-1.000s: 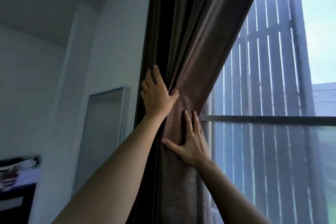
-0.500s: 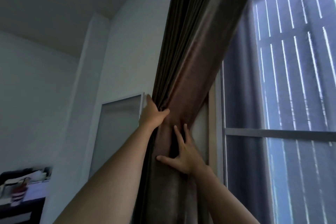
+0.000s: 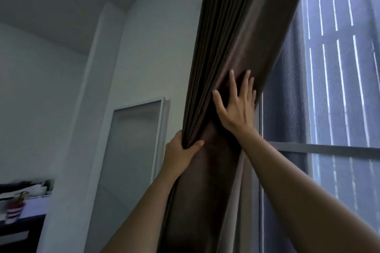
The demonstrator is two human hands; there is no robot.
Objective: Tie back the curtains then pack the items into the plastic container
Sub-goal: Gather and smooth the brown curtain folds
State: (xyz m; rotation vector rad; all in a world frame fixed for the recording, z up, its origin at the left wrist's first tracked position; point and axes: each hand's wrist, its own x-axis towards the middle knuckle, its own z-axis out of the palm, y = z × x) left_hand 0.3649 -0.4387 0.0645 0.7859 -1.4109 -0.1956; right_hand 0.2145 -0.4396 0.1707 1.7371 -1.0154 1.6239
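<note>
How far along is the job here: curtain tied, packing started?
Done: the brown curtain is bunched at the left edge of the window. In hand: the left hand grips the gathered folds; the right hand presses flat on them. Left: no tie-back shows around the curtain and nothing for packing is in view, so tying and packing remain.

- Centre of frame, top edge to bottom edge: curtain (image 3: 236,37), bunched, between wall (image 3: 154,47) at left and window (image 3: 339,88) at right.
- Lower centre: left hand (image 3: 181,156) gripping the curtain's left-side folds.
- Above and right of it: right hand (image 3: 238,109), fingers spread flat on the curtain, just beside the window frame.
- Left of the curtain, mid-frame: framed panel (image 3: 135,150) against the wall.
- Lower left corner: desk (image 3: 36,230) with cup (image 3: 13,210) and papers (image 3: 37,188) on top.
</note>
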